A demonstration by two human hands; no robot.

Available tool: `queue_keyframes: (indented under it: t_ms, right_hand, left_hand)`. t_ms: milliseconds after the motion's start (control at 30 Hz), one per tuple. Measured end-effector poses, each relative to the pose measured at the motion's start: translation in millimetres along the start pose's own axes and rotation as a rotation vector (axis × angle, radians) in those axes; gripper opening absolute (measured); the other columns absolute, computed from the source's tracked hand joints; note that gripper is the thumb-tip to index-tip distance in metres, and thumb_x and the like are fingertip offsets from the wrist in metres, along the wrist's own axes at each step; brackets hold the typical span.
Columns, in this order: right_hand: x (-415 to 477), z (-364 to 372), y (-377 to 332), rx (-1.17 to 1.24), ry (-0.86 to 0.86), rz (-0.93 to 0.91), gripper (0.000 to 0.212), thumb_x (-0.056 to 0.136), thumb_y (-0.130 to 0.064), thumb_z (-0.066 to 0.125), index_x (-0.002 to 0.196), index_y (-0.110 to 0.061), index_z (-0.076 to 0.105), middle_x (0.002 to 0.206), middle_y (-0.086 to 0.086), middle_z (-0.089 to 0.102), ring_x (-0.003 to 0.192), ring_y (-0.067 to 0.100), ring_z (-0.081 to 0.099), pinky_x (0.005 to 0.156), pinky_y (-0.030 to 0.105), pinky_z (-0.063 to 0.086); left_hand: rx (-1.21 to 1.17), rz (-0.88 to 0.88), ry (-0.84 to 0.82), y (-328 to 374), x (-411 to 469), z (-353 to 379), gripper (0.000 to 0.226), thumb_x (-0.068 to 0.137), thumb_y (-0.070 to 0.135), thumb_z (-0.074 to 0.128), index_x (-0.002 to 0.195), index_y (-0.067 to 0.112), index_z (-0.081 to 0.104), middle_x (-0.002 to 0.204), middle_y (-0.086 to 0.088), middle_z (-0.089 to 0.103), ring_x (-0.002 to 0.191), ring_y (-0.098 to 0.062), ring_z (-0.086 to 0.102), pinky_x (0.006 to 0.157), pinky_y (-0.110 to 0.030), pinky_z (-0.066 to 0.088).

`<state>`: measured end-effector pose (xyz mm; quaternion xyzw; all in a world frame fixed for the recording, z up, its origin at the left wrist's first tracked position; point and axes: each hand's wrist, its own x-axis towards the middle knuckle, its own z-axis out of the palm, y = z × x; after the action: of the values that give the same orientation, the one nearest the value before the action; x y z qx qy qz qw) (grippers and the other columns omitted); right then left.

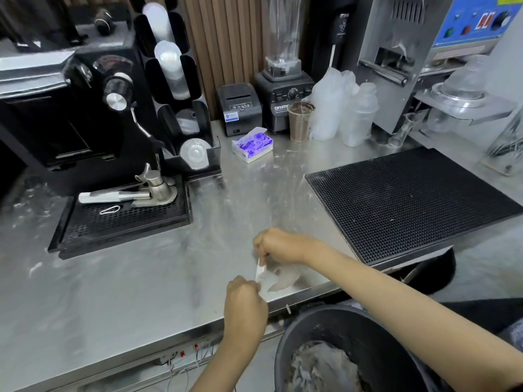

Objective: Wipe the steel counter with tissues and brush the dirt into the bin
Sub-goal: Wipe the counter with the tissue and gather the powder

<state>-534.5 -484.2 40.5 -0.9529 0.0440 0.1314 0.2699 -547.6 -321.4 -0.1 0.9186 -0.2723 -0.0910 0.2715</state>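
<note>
Both hands hold one thin white tissue [276,275] just above the steel counter [158,278], near its front edge. My left hand [244,302] pinches the tissue's lower left corner. My right hand [278,246] pinches its top edge. The tissue hangs spread between them, blurred. Directly below the counter's edge stands the dark round bin [368,329], with crumpled grey tissues [322,369] inside. A purple and white tissue pack [252,144] lies farther back on the counter.
A black coffee machine [70,108] with its drip tray [124,219] fills the left. A black rubber mat [410,199] lies at the right. A cup dispenser [175,89], receipt printer [239,107], blender [283,80], plastic bottles [339,108] and a sealing machine [396,52] line the back.
</note>
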Motion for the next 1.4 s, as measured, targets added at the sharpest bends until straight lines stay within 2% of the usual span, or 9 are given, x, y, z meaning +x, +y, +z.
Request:
queue_keyframes:
  t_ms: [133, 300, 567, 700, 833, 967, 1133, 1267, 1400]
  right_hand:
    - [4, 23, -10, 0.058, -0.103, 0.046, 0.009, 0.074, 0.0, 0.052, 0.076, 0.007, 0.058, 0.088, 0.024, 0.059, 0.06, 0.019, 0.047, 0.051, 0.012, 0.036]
    - [-7, 15, 12, 0.168, -0.064, 0.098, 0.01, 0.07, -0.002, 0.057, 0.062, -0.004, 0.051, 0.067, 0.001, 0.047, 0.068, 0.017, 0.041, 0.07, 0.039, 0.043]
    - [-30, -14, 47, 0.439, 0.064, 0.306, 0.023, 0.058, 0.004, 0.058, 0.05, -0.016, 0.051, 0.071, 0.003, 0.054, 0.071, 0.015, 0.048, 0.075, 0.03, 0.038]
    - [-33, -24, 60, 0.321, 0.113, 0.342, 0.027, 0.061, 0.011, 0.058, 0.047, -0.012, 0.053, 0.062, -0.005, 0.051, 0.06, 0.01, 0.043, 0.058, 0.012, 0.037]
    - [-30, -24, 70, 0.124, 0.199, 0.194, 0.025, 0.07, 0.019, 0.054, 0.078, 0.003, 0.073, 0.09, 0.013, 0.066, 0.085, 0.023, 0.061, 0.081, 0.021, 0.045]
    - [-16, -27, 59, 0.08, 0.261, 0.166, 0.033, 0.072, 0.018, 0.053, 0.089, -0.001, 0.074, 0.095, 0.014, 0.068, 0.091, 0.025, 0.062, 0.085, 0.032, 0.048]
    - [2, -20, 35, 0.081, 0.176, 0.248, 0.025, 0.077, 0.007, 0.052, 0.09, -0.001, 0.071, 0.079, 0.01, 0.062, 0.085, 0.029, 0.06, 0.082, 0.034, 0.049]
    - [10, -10, 39, 0.027, 0.196, 0.212, 0.015, 0.054, -0.001, 0.056, 0.055, -0.011, 0.066, 0.082, 0.033, 0.061, 0.072, 0.05, 0.059, 0.065, 0.053, 0.053]
    - [1, -5, 26, 0.169, 0.058, 0.211, 0.01, 0.07, 0.008, 0.059, 0.072, 0.002, 0.067, 0.08, 0.018, 0.06, 0.07, 0.034, 0.056, 0.069, 0.039, 0.049]
  left_hand:
    - [0.042, -0.081, -0.037, -3, -14, 3, 0.033, 0.078, -0.012, 0.044, 0.098, -0.002, 0.069, 0.094, -0.016, 0.055, 0.093, -0.028, 0.05, 0.072, -0.028, 0.045]
    - [0.096, -0.053, -0.086, 21, -13, 12, 0.03, 0.077, -0.011, 0.043, 0.092, -0.003, 0.068, 0.094, -0.017, 0.055, 0.092, -0.028, 0.05, 0.065, -0.025, 0.034]
    - [0.099, 0.031, -0.151, 63, 11, 36, 0.028, 0.076, -0.01, 0.047, 0.096, -0.003, 0.065, 0.102, -0.014, 0.052, 0.099, -0.026, 0.048, 0.073, -0.028, 0.039]
    - [0.033, 0.027, -0.16, 74, 28, 39, 0.022, 0.082, -0.005, 0.048, 0.096, -0.004, 0.065, 0.101, -0.016, 0.055, 0.097, -0.028, 0.052, 0.076, -0.031, 0.042]
    - [-0.063, 0.037, -0.095, 61, 41, 31, 0.03, 0.084, -0.007, 0.044, 0.099, -0.002, 0.069, 0.099, -0.018, 0.058, 0.095, -0.03, 0.054, 0.069, -0.023, 0.033]
    - [-0.087, 0.024, -0.023, 42, 61, 19, 0.035, 0.082, -0.011, 0.045, 0.105, 0.002, 0.068, 0.099, -0.02, 0.059, 0.093, -0.031, 0.054, 0.068, -0.02, 0.028]
    - [0.009, 0.016, -0.009, 20, 69, 13, 0.034, 0.084, -0.009, 0.043, 0.103, 0.001, 0.069, 0.099, -0.018, 0.056, 0.087, -0.028, 0.053, 0.071, -0.024, 0.035]
    - [0.117, 0.102, -0.034, 15, 59, 13, 0.033, 0.083, -0.01, 0.042, 0.1, 0.0, 0.069, 0.09, -0.014, 0.051, 0.083, -0.025, 0.049, 0.065, -0.022, 0.03]
    - [0.195, 0.083, -0.039, 14, 35, 16, 0.028, 0.081, -0.008, 0.047, 0.098, -0.001, 0.068, 0.09, -0.013, 0.051, 0.086, -0.025, 0.05, 0.063, -0.021, 0.029]
